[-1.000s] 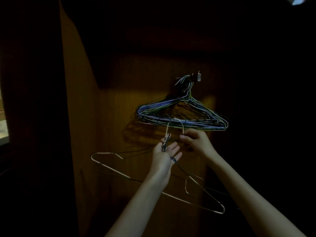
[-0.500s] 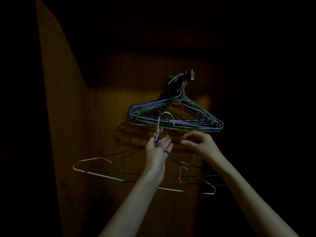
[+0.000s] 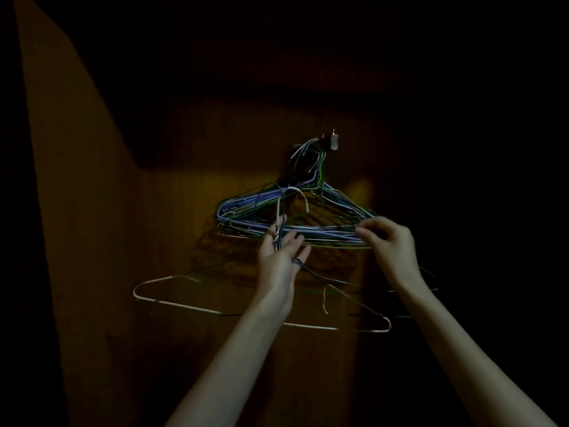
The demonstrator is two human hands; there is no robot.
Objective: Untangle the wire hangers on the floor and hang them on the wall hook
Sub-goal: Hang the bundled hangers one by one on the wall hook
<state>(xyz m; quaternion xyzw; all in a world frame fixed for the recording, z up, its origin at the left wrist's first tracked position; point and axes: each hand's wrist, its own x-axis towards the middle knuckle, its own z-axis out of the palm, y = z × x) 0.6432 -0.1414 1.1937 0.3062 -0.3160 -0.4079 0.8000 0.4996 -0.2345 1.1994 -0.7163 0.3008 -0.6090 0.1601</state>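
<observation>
Two hands: left hand point(image 3: 278, 260) pinches one white wire hanger point(image 3: 172, 303); right hand point(image 3: 389, 241), fingers curled, holds nothing visible; hung bundle point(image 3: 295, 223) uncountable.

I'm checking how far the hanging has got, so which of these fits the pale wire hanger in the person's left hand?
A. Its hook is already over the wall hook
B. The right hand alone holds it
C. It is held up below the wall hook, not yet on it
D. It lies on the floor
C: the left hand holds the pale hanger by its neck, its curved top below the wall hook, in front of the hung bundle.
</observation>
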